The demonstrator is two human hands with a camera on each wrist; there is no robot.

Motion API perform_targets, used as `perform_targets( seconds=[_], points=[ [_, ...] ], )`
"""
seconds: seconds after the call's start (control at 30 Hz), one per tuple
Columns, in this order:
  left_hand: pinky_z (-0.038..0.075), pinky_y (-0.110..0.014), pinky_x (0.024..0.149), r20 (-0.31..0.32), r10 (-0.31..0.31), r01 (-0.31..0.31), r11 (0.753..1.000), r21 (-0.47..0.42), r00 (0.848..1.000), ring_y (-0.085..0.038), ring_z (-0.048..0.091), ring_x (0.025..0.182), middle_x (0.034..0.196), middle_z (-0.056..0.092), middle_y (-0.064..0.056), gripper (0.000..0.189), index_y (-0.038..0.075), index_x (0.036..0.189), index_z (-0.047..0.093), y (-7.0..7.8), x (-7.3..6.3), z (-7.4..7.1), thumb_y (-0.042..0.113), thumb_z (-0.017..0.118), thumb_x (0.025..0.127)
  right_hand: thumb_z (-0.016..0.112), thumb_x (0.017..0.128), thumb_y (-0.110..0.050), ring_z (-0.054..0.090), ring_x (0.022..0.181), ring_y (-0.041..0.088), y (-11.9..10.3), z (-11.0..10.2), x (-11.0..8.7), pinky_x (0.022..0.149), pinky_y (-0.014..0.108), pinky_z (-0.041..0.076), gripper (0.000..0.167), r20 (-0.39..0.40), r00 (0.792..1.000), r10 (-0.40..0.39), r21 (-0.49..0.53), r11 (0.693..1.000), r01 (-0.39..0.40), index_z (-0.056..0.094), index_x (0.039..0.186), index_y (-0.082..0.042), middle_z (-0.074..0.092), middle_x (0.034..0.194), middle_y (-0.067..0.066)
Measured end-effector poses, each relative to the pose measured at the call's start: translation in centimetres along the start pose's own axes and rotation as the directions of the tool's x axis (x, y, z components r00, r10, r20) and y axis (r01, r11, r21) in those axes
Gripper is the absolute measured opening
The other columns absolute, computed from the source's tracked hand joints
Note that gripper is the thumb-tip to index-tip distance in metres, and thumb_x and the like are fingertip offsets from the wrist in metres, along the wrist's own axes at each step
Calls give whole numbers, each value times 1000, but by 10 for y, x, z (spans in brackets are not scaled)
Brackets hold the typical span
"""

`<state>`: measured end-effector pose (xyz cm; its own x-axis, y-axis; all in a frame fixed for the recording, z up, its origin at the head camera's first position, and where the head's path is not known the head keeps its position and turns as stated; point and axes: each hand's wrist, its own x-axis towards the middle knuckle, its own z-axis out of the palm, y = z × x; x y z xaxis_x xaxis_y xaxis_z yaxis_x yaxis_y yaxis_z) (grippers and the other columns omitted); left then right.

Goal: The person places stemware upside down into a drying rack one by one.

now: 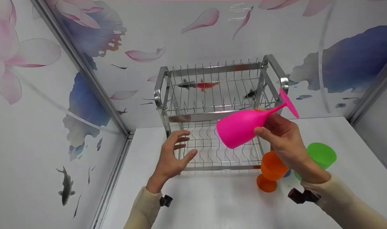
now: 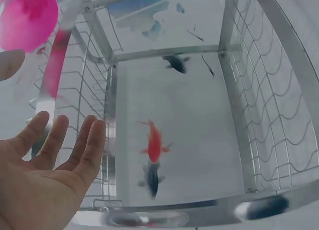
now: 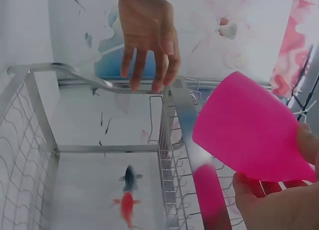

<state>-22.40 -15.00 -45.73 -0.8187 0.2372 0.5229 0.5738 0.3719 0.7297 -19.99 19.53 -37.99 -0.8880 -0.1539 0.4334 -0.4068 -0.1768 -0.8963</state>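
Note:
In the head view my right hand [image 1: 282, 136] holds a pink plastic goblet [image 1: 241, 127] by the lower bowl near the stem. The goblet is tipped on its side, with its mouth toward the lower left and its round foot at the upper right. Fingers and thumb wrap the bowl's base in the right wrist view, where the pink goblet [image 3: 249, 130] fills the right side. My left hand [image 1: 172, 157] is held out with loosely bent fingers before the left side of a metal dish rack [image 1: 209, 117]; nothing is in it. The left wrist view shows its palm [image 2: 45, 190] upward.
The two-tier wire rack stands at the back of the white table [image 1: 212, 203]. Right of it are an orange goblet [image 1: 274, 167] and a green goblet [image 1: 320, 154], with a blue piece partly hidden behind the orange one. Patterned panels [image 1: 193, 31] enclose the table.

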Motion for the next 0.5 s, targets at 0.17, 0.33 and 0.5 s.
perform_targets(
  seconds=[0.17, 0.33, 0.5],
  points=[
    [64, -53, 97, -118, -46, 56, 995, 86, 992, -29, 70, 120, 132, 66, -9, 46, 13, 137, 64, -21, -3, -10, 21, 81, 95, 64, 98, 15, 69, 126, 27, -17, -3, 16, 94, 31, 64, 54, 18, 1000, -8, -57, 998, 9, 57, 150, 2, 69, 138, 16],
    [65, -49, 94, -242, -125, 155, 981, 112, 962, -35, 72, 115, 127, 68, -14, 44, 5, 134, 64, -42, -5, -15, 10, 81, 94, 69, 98, 10, 68, 128, 27, -41, -5, 34, 97, 30, 63, 54, 44, 999, -3, -159, 987, 10, 60, 149, -3, 69, 139, 14],
    [65, -50, 92, -322, -185, 236, 963, 129, 928, -37, 73, 114, 131, 69, -16, 45, 3, 135, 64, -58, -8, -17, 7, 81, 93, 72, 99, 2, 69, 127, 23, -66, -6, 53, 97, 27, 62, 53, 94, 996, 2, -233, 972, 20, 60, 150, -5, 69, 138, 11]
  ],
)
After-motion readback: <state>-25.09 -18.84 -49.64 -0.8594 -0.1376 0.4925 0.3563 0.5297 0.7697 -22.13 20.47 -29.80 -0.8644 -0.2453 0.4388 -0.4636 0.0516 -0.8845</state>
